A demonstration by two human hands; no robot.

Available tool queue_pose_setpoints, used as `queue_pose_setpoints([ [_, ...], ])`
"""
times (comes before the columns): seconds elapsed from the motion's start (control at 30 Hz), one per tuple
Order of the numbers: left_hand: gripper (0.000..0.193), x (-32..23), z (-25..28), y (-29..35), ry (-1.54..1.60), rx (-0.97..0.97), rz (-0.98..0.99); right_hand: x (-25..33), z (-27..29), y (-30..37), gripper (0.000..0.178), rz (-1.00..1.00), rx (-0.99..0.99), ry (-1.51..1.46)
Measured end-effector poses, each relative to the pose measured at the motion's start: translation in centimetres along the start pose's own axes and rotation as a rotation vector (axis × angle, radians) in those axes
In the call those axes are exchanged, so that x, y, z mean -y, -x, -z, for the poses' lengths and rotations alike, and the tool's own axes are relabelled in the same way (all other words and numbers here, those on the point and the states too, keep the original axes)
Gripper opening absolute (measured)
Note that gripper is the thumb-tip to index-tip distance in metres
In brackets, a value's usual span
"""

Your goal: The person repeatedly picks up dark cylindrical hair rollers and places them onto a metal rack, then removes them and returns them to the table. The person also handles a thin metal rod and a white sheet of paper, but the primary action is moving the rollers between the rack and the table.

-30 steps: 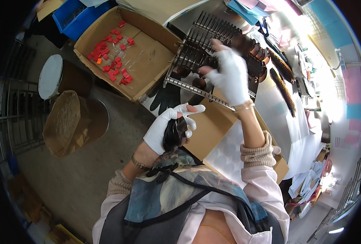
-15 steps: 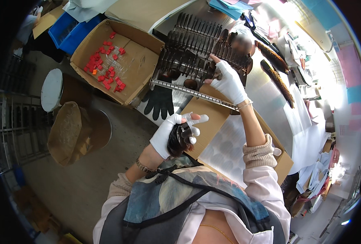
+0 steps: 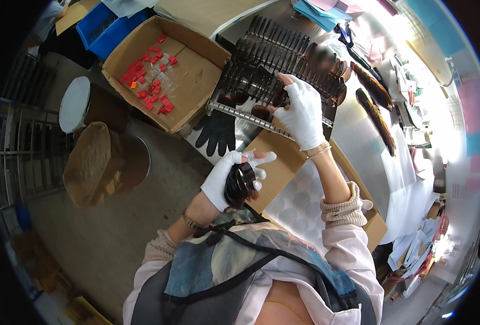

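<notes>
My left hand (image 3: 222, 177), in a white glove with bare fingertips, is closed around a stack of dark brown curved lenses (image 3: 239, 185). Its index finger points out to the right. Ahead, a metal rack (image 3: 251, 118) carries rows of dark lenses (image 3: 275, 40) standing on edge. My right hand (image 3: 303, 111), gloved the same way, reaches over the rack's near side. Its thumb and index finger are apart beside the lenses; the other fingers are partly hidden. No lens shows clearly in its grip.
Left of the rack stands a cardboard box (image 3: 194, 46) with red clips and clear pieces. A black glove (image 3: 217, 132) lies below the rack. An open carton (image 3: 277, 187) sits under my arms. Brown brush-like strips (image 3: 378, 122) lie at right. A paper-lined drum (image 3: 96, 168) stands at left.
The view has shifted slightly, moving the rack and boxes right and up in the picture. My right hand has turned and sits lower against the rack. The left still holds the lens stack.
</notes>
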State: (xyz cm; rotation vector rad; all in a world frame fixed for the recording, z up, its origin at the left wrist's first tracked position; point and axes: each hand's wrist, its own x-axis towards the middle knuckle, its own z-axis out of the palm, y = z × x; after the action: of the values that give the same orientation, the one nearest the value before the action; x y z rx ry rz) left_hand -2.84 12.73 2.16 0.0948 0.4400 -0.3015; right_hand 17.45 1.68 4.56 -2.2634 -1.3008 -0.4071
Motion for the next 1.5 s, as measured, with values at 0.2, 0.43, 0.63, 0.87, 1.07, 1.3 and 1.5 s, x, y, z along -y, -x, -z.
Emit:
queue_pose_setpoints([
  [0.2,0.033,0.0,0.7,0.1,0.042,-0.003,-0.049,-0.4,0.0,-0.2,0.077,-0.005,0.059,0.121],
  [0.43,0.04,-0.2,1.0,-0.7,-0.117,0.08,-0.098,3.9,3.3,-0.1,0.095,0.115,0.104,0.018],
  [0.63,0.061,1.7,-2.2,-1.7,-0.164,-0.097,-0.316,8.9,5.1,6.4,0.112,0.162,0.416,-0.382],
  [0.87,0.058,4.8,-1.7,-3.9,-0.061,-0.127,0.123,7.7,7.5,11.0,0.083,0.008,0.371,-0.486],
  [1.07,0.058,6.7,-5.2,-4.7,-0.285,-0.315,0.284,6.7,9.1,14.3,0.074,-0.105,0.28,-0.447],
  [1.3,0.058,7.7,-1.7,-5.2,-0.088,0.432,0.639,3.1,11.7,15.0,0.081,-0.994,0.149,-1.443],
  [1.5,0.031,9.6,-2.5,-5.5,-0.46,0.328,0.463,3.8,12.1,13.8,0.063,-0.907,0.253,-1.225],
])
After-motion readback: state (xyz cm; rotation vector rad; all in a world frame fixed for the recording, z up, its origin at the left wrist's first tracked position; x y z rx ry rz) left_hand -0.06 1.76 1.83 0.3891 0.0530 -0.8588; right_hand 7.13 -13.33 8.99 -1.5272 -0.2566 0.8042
